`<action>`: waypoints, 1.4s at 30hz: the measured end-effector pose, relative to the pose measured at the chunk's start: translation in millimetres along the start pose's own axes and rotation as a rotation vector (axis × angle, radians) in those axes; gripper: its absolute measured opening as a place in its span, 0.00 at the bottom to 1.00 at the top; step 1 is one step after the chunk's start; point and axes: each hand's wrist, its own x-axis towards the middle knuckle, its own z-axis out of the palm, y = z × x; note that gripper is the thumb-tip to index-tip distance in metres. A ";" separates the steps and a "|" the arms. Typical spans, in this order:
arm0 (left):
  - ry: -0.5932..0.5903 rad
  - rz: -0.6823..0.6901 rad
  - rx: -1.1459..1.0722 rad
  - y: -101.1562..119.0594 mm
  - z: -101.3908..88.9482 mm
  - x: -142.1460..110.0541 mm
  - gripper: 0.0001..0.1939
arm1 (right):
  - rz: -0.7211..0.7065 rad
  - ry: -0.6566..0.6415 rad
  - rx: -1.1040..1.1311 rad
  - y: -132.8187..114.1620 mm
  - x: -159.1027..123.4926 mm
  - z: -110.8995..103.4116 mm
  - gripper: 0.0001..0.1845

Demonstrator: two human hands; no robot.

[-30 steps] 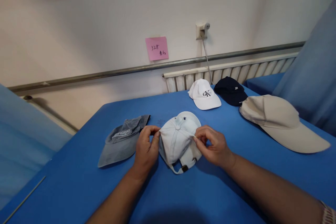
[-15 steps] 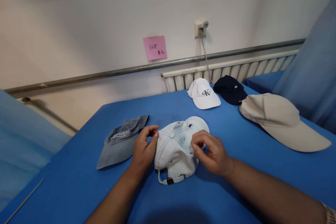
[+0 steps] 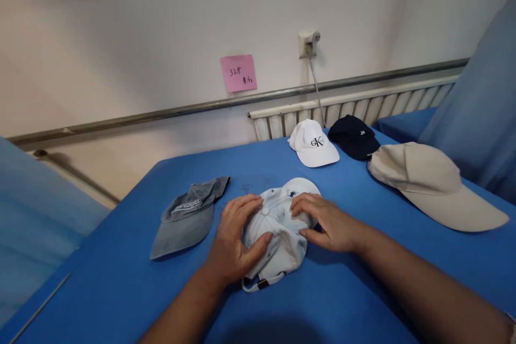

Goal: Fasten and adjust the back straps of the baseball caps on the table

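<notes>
A pale blue baseball cap (image 3: 278, 250) rests on the blue-covered table, its brim pointing away to the right and its buckled back strap facing me. Over the left side of its crown curves my left hand (image 3: 237, 236), thumb and fingers apart and gripping the fabric. My right hand (image 3: 324, 223) grips the right side of the crown with bent fingers and thumb, covering part of the brim. A small dark blue emblem (image 3: 292, 194) shows on the cap's front. To the left lies a grey cap (image 3: 185, 223) with white lettering, close to my left hand.
A white cap (image 3: 312, 145) and a navy cap (image 3: 355, 137) sit at the table's back edge. A large beige cap (image 3: 433, 185) lies at the right. Behind stand a radiator (image 3: 363, 110) and a metal rail (image 3: 177, 110). Blue curtains (image 3: 36, 215) hang on both sides.
The pale blue cap has turned so its strap moved left and its brim right. Both hands went from pinching its edges to gripping the crown from the sides.
</notes>
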 end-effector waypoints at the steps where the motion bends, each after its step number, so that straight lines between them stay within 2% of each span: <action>1: 0.001 -0.001 0.020 0.4 0.4 0.4 0.25 | 0.007 -0.040 -0.031 0.1 0.0 -2.7 0.17; 5: 0.006 -0.018 0.064 -3.5 3.4 2.1 0.21 | 0.062 -0.112 -0.197 -0.9 1.3 -3.8 0.15; 10: -0.017 -0.039 0.039 -6.7 9.0 2.4 0.14 | 0.042 -0.215 -0.422 -1.6 4.7 9.2 0.07; 17: -0.060 -0.066 0.046 -11.2 14.3 1.7 0.10 | 0.022 -0.265 -0.648 5.0 5.8 23.0 0.07; 22: -0.069 -0.113 0.071 -14.2 13.0 2.1 0.08 | 0.130 -0.182 -0.647 3.9 9.8 12.8 0.07; 25: -0.060 -0.156 0.084 -14.4 11.5 2.6 0.10 | 0.221 -0.095 -0.547 3.4 8.8 1.7 0.09; 29: -0.089 -0.201 0.115 -13.0 11.0 3.1 0.13 | 0.162 -0.144 -0.370 5.0 3.7 -0.3 0.07; 33: -0.147 -0.229 0.116 -10.2 12.7 3.7 0.14 | 0.140 -0.230 -0.549 4.6 3.4 13.7 0.07; 38: -0.240 -0.243 0.103 -8.3 17.1 2.6 0.14 | 0.132 -0.242 -0.663 3.4 6.4 27.6 0.09; 42: -0.234 -0.283 0.093 -10.2 19.4 0.5 0.13 | 0.164 -0.221 -0.699 4.2 7.7 28.1 0.08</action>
